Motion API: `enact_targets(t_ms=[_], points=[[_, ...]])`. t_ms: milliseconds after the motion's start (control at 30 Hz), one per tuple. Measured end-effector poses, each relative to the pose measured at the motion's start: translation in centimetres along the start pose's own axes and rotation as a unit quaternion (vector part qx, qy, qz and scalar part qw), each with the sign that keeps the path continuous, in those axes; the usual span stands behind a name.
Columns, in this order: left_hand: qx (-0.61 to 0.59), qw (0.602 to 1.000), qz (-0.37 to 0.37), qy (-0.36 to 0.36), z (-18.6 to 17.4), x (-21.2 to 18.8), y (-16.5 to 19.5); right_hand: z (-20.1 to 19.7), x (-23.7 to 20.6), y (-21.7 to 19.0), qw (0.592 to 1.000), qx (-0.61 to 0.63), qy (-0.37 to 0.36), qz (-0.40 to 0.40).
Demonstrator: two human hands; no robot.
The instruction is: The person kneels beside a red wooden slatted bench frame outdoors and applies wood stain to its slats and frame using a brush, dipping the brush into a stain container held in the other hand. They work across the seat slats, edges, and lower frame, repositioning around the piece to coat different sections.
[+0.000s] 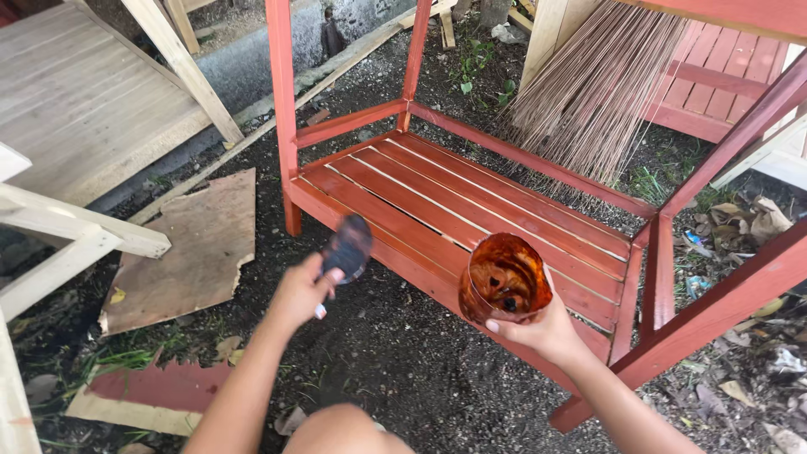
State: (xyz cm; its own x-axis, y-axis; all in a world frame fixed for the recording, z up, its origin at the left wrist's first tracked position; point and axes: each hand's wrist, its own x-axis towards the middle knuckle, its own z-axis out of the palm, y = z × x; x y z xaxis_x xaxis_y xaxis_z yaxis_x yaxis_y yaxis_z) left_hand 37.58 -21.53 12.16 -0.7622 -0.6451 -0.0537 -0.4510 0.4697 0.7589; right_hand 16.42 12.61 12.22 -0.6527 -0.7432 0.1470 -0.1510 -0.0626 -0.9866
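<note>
Paintbrush [346,248] sits in the left hand [298,294], the fingers curled tight round its short handle and the dark, blurred bristle head pointing up toward the near front edge of the red-stained wooden rack [471,206]. That head hangs just over the rack's front rail, though whether it touches the wood cannot be told (the blur hides it). To the right of the brush along the same front rail, the right hand [546,332] is wrapped from below round a cut-off clear plastic container [503,277], its walls smeared orange-red with stain and a dark brown pool lying in the bottom; the container is tipped so that its open mouth faces the camera. The rack's slatted shelf runs away behind both hands, framed by upright red posts. Behind the rack's far rail leans a bundle of thin pale sticks [597,92], a broom head. Left of the rack a torn sheet of brown board [189,252] lies flat on the dark soil, and beyond it are unpainted pale timber frames [76,227]
</note>
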Motion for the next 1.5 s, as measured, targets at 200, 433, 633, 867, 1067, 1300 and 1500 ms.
enact_targets(t_ms=[200, 433, 633, 867, 1067, 1300, 1500], points=[[0.204, 0.971, 0.128, 0.004, 4.1, -1.3, -1.7, 2.2, -3.2, 3.7, 0.999, -0.004, -0.013, 0.029], [0.261, 0.963, 0.059, 0.019, 4.0, 2.6, -5.5, 7.1, -2.5, 6.9, 0.993, 0.053, -0.048, 0.097], [0.275, 0.949, -0.067, 0.137, -1.5, 9.0, -12.5, 7.8, 0.0, 5.7, 0.988, 0.035, -0.076, 0.127], [-0.02, 0.978, -0.146, 0.146, 2.9, 10.2, -12.0, 8.4, 0.0, 6.7, 0.993, 0.041, -0.051, 0.103], [-0.063, 0.966, 0.12, 0.218, 11.6, 1.3, -5.8, 8.6, -1.9, 8.1, 0.992, 0.028, -0.025, 0.121], [-0.235, 0.957, -0.051, 0.164, 11.5, 1.3, -2.4, 8.4, -1.5, 7.6, 0.994, 0.04, -0.028, 0.102], [-0.386, 0.889, -0.162, 0.187, 8.0, 8.2, -6.4, 7.4, -1.5, 7.2, 0.994, 0.02, -0.026, 0.108]])
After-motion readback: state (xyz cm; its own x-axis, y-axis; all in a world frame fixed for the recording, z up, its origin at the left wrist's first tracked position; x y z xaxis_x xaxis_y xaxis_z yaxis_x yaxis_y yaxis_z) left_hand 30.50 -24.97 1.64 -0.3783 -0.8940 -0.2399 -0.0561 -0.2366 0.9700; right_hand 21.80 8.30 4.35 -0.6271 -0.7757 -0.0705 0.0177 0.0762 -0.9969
